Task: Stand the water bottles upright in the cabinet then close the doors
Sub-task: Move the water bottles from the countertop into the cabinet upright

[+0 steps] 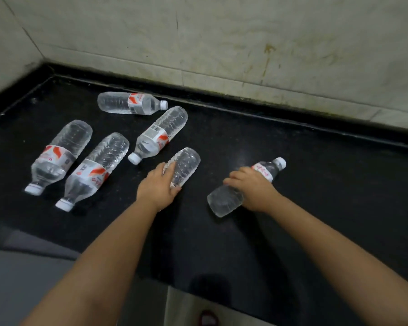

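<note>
Six clear ribbed plastic bottles lie on their sides on a black speckled stone counter (292, 231) set against a stained pale wall (222, 31). Nearest the left edge, bottle one (59, 155) and bottle two (94, 170) lie side by side, white caps toward the front edge, each banded with a white and red label. Behind them, near the back edge, bottle three (131, 103) lies crosswise with its cap pointing right. Bottle four (159, 135) slants just beside it, cap toward the front. The left hand (158, 184) is closed around the lower half of bottle five (185, 165), whose base points to the back edge; its cap is hidden. The right hand (250, 187) grips bottle six (226, 201) at its middle, cap toward the back right, base toward the front. The counter's right half is bare, and so is the strip along the front edge
</note>
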